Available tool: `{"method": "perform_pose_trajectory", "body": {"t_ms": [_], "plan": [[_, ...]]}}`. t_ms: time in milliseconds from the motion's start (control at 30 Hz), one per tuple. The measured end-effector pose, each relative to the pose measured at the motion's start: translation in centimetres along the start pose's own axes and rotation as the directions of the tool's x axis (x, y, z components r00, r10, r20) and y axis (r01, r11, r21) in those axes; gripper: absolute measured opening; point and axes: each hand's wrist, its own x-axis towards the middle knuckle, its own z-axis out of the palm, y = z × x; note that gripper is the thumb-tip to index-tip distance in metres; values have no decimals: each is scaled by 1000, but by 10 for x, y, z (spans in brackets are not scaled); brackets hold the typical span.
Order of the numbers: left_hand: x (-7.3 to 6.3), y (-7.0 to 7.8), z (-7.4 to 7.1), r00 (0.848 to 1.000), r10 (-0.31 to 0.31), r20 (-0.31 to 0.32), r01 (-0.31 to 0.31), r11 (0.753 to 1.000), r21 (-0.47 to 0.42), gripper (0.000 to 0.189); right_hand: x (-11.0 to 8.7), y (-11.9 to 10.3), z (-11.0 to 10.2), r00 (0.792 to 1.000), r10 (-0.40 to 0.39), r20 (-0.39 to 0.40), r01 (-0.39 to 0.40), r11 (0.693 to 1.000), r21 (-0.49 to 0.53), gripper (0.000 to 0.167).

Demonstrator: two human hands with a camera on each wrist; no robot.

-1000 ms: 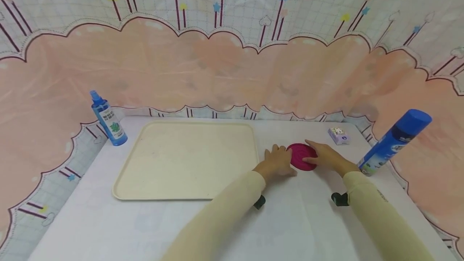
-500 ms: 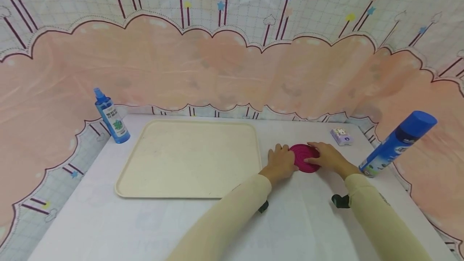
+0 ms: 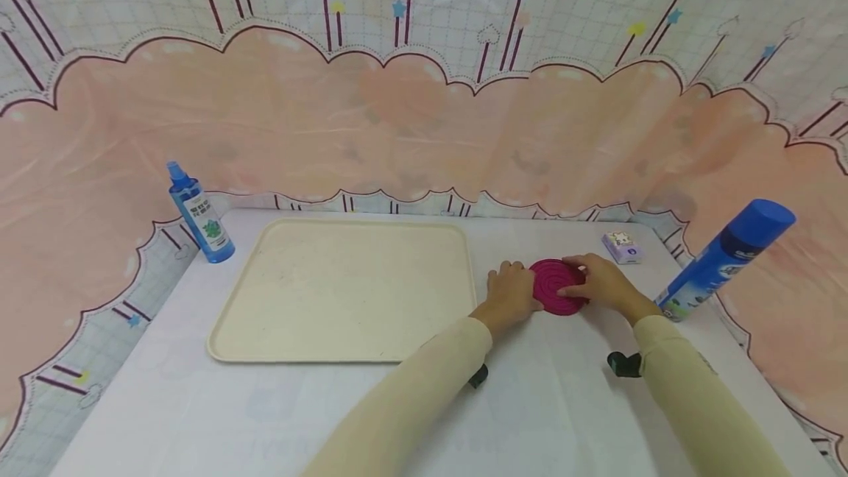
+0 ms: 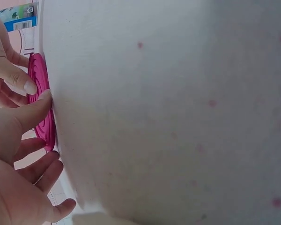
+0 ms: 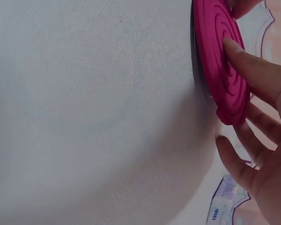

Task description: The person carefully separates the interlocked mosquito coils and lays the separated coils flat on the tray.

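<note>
Between my two hands is a round magenta disc (image 3: 559,288) with concentric raised rings; a small tab shows on its edge in the right wrist view, close over the white table. My left hand (image 3: 513,293) pinches the disc's left side, its thumb at the near rim and the other fingers spread beyond. The right hand (image 3: 601,284) holds the opposite side: in the right wrist view its thumb (image 5: 253,65) lies across the rings, while the fingers go behind the disc and are partly hidden.
A beige tray (image 3: 344,293) lies left of the hands, with a blue spray bottle (image 3: 202,216) beyond its left edge. Behind the right hand stand a small purple-and-white packet (image 3: 622,248) and a tall blue aerosol can (image 3: 725,260). Patterned cloth hangs behind the white table (image 3: 265,418).
My left hand has moved in to the disc's left rim, and its thumb, earlier apart, now meets the edge. The right hand keeps its hold, and the disc's rings show more fully.
</note>
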Motion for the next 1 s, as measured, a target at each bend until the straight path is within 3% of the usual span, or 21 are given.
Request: {"method": "perform_pose_trajectory", "body": {"t_ms": [100, 167, 233, 300, 433, 600, 800, 867, 1000], "plan": [[1, -2, -2, 1000, 1, -7, -1, 1000, -26, 48, -1, 0, -2, 1000, 0, -6, 1, 998, 56, 74], [2, -5, -5, 1000, -5, -11, 4, 996, -84, 48, -2, -2, -4, 1000, 2, -7, -1, 995, 101, 71], [3, -9, -9, 1000, -23, -20, 19, 981, -194, 46, -3, -3, -6, 1000, 5, -17, -3, 992, 128, 68], [4, -13, -14, 999, -43, -30, 31, 944, -327, 44, -5, -5, -8, 999, 5, -32, 0, 989, 151, 67], [7, -25, -30, 996, -59, -66, 15, 847, -531, 37, -6, -13, -15, 997, 9, -74, 7, 976, 219, 66], [10, -45, -56, 992, -31, -126, -57, 770, -636, 35, -3, -27, -21, 992, 11, -125, 32, 941, 336, 71], [7, -69, -80, 990, -49, -132, -73, 621, -780, 38, -2, -51, -29, 983, -11, -185, 88, 908, 410, 73], [7, -77, -88, 988, -58, -140, -79, 592, -802, 39, -1, -61, -32, 977, -35, -212, 122, 903, 411, 73], [4, -92, -104, 984, -77, -158, -88, 563, -821, 40, 2, -80, -38, 965, -95, -244, 195, 885, 422, 73]]}}
